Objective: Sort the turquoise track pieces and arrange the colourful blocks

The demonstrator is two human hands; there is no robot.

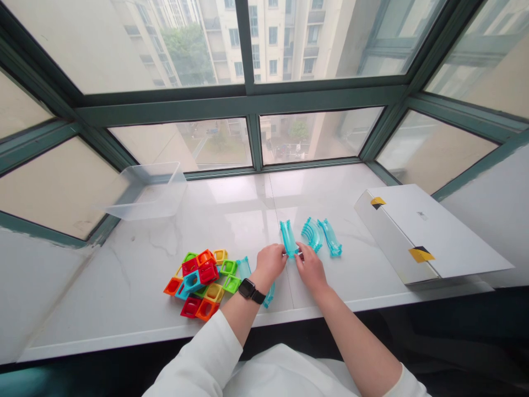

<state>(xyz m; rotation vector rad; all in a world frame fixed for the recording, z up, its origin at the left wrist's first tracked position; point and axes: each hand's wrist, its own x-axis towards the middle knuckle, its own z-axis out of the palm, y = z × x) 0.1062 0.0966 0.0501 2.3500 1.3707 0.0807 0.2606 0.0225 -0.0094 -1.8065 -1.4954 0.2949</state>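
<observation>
Between my two hands is a clear blue plastic track piece (289,238), its near end gripped from both sides. My left hand (271,261), with a black watch on the wrist, closes on the left corner of that end. The fingers of my right hand (310,268) pinch its right corner. Just right of it lie a curved blue track piece (313,234) and a straighter blue track piece (330,238). Left of my left hand another blue track piece (243,268) is partly hidden by the wrist, and a further blue piece (269,296) shows below it.
A pile of red, orange, yellow, green and blue hollow blocks (200,281) lies left of my hands. A clear plastic bin (165,207) stands at the back left. On the right is a white box (430,231) with black-and-yellow tape. The white sill (136,314) ends at a front edge.
</observation>
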